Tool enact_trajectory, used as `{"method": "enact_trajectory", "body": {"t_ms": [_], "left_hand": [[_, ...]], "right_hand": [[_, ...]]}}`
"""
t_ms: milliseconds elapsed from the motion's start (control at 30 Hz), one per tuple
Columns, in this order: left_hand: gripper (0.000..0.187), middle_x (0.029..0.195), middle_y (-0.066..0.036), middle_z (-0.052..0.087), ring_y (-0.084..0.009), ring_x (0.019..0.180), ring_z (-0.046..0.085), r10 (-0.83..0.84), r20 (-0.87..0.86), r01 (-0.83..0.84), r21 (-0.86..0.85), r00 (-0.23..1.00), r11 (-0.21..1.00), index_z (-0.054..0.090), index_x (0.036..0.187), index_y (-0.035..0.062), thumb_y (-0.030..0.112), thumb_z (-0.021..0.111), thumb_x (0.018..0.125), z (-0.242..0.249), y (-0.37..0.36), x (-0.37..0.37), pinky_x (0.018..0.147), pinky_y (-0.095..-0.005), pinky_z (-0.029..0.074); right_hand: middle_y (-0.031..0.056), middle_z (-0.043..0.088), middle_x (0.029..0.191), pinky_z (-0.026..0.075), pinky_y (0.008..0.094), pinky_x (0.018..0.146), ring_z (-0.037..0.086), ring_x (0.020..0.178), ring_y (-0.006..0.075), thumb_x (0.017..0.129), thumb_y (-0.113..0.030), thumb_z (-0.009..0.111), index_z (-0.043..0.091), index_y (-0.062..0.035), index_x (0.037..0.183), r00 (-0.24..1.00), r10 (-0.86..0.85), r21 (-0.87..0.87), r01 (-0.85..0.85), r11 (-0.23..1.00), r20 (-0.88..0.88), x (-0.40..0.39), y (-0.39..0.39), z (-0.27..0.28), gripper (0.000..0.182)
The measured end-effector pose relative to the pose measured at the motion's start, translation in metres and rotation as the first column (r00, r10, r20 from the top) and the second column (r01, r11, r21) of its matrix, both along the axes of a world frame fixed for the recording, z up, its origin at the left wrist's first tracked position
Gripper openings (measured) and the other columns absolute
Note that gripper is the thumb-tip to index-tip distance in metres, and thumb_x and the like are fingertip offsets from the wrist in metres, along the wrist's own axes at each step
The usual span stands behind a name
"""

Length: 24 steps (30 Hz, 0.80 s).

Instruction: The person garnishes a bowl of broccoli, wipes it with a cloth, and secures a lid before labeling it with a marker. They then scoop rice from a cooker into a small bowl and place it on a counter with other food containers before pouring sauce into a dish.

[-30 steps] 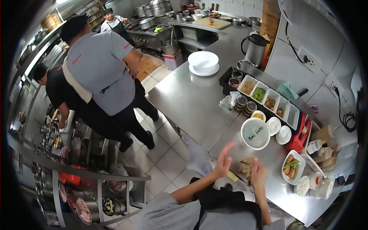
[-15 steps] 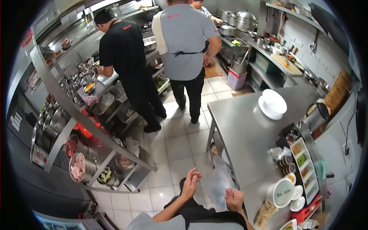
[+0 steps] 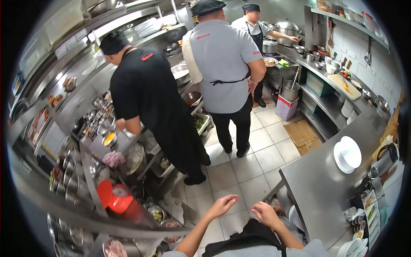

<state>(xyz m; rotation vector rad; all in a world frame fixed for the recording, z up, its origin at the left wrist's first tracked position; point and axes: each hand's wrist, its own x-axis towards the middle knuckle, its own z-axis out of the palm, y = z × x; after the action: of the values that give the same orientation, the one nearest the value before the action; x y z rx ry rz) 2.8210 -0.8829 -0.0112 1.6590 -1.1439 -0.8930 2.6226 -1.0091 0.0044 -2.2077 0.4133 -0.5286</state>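
My left hand (image 3: 223, 206) is held out in front of my body above the tiled floor, its fingers stretched to the right and holding nothing. To its right, my right hand (image 3: 264, 213) is raised with bent fingers, and I see no object in it. The two hands are apart. Beneath them is my black apron (image 3: 244, 242). The steel table (image 3: 308, 180) stands to the right of my right hand, with white bowls (image 3: 347, 154) on it.
Ahead, a person in black (image 3: 150, 90) bends over the left counter. Beside them stands a person in grey (image 3: 220, 64); another (image 3: 254, 30) is at the stove. A steel rack (image 3: 128, 229) with a red container (image 3: 114, 197) is at the left. Cardboard (image 3: 302, 136) lies on the floor.
The view has shifted left and forward, bringing the person at the stove into fuller view. My right hand's fist has loosened, and both hands are still raised.
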Motion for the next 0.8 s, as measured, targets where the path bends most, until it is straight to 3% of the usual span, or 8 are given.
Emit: {"method": "enact_trajectory", "body": {"t_ms": [67,167,233,367,433,600,767,800], "left_hand": [[0.026,0.1,-0.006,0.062,-0.0115,0.092,0.056,-0.004,0.05,0.008,-0.084,0.999,0.996,0.056,0.112,0.0018,0.017,0.049,0.092,0.021,-0.046,0.06,0.081,-0.0263,0.045],[0.024,0.096,-0.005,0.062,-0.0117,0.091,0.056,0.026,0.187,0.012,-0.201,0.982,0.979,0.057,0.111,0.0014,0.013,0.049,0.091,0.076,-0.121,0.152,0.081,-0.0261,0.045],[0.027,0.098,-0.007,0.062,-0.0107,0.091,0.055,0.068,0.108,-0.038,-0.258,0.992,0.965,0.054,0.113,-0.0019,0.014,0.048,0.092,0.11,-0.164,0.204,0.08,-0.0252,0.044],[0.031,0.1,-0.007,0.062,-0.0108,0.091,0.056,0.038,0.146,0.005,-0.28,0.989,0.96,0.051,0.118,-0.0005,0.017,0.048,0.092,0.148,-0.25,0.311,0.078,-0.0239,0.044],[0.034,0.1,-0.007,0.062,-0.0128,0.089,0.059,0.001,0.14,0.043,-0.309,0.99,0.95,0.049,0.119,0.0015,0.022,0.049,0.092,0.177,-0.297,0.37,0.075,-0.025,0.045],[0.029,0.099,-0.005,0.062,-0.0115,0.088,0.06,0.332,0.027,-0.28,-0.476,0.943,0.834,0.053,0.115,0.0038,0.021,0.047,0.092,0.189,-0.384,0.492,0.071,-0.0246,0.048],[0.027,0.102,-0.007,0.062,-0.0126,0.092,0.059,0.446,-0.089,-0.431,-0.481,0.89,0.763,0.053,0.114,0.0048,0.019,0.047,0.093,0.167,-0.417,0.535,0.076,-0.0249,0.046],[0.027,0.101,-0.006,0.062,-0.0125,0.091,0.06,0.427,-0.106,-0.421,-0.486,0.898,0.765,0.053,0.114,0.0046,0.019,0.046,0.093,0.162,-0.426,0.54,0.075,-0.025,0.047]], "right_hand": [[0.0111,0.06,0.076,0.046,0.037,0.068,0.058,0.076,0.0291,0.08,-0.02,0.061,0.065,-0.005,0.078,0.983,-0.071,0.033,0.078,0.996,-0.172,0.023,-0.034,0.012,0.016],[0.0119,0.061,0.07,0.047,0.0324,0.06,0.059,0.064,0.027,0.076,-0.02,0.066,0.066,-0.0039,0.077,0.977,-0.109,-0.005,0.11,0.994,-0.181,0.064,-0.087,0.02,0.016],[0.0126,0.063,0.073,0.047,0.0352,0.061,0.06,0.065,0.0292,0.079,-0.026,0.063,0.067,-0.0047,0.077,0.933,-0.098,0.177,0.168,0.97,-0.346,0.101,-0.124,0.03,0.021],[0.0162,0.063,0.079,0.047,0.0443,0.069,0.06,0.076,0.0356,0.083,-0.033,0.056,0.066,-0.0081,0.084,0.91,0.126,-0.021,-0.146,0.989,-0.394,0.217,-0.222,0.023,0.026],[0.0152,0.063,0.08,0.047,0.0445,0.069,0.06,0.079,0.0345,0.083,-0.029,0.055,0.063,-0.0093,0.087,0.924,0.147,-0.065,-0.181,0.981,-0.352,0.287,-0.263,0.038,0.021],[0.0156,0.062,0.082,0.048,0.0439,0.07,0.06,0.083,0.0338,0.083,-0.028,0.055,0.061,-0.0072,0.091,0.981,0.184,-0.293,-0.195,0.936,-0.064,0.413,-0.334,0.084,0.023],[0.0117,0.063,0.087,0.048,0.0398,0.071,0.06,0.083,0.03,0.084,-0.029,0.056,0.061,-0.0069,0.095,0.982,0.168,-0.227,-0.184,0.956,-0.085,0.461,-0.377,0.098,0.025],[0.0118,0.063,0.089,0.048,0.0395,0.072,0.061,0.084,0.0298,0.084,-0.029,0.055,0.061,-0.0071,0.097,0.96,0.211,-0.156,-0.241,0.958,-0.185,0.473,-0.39,0.098,0.026]]}}
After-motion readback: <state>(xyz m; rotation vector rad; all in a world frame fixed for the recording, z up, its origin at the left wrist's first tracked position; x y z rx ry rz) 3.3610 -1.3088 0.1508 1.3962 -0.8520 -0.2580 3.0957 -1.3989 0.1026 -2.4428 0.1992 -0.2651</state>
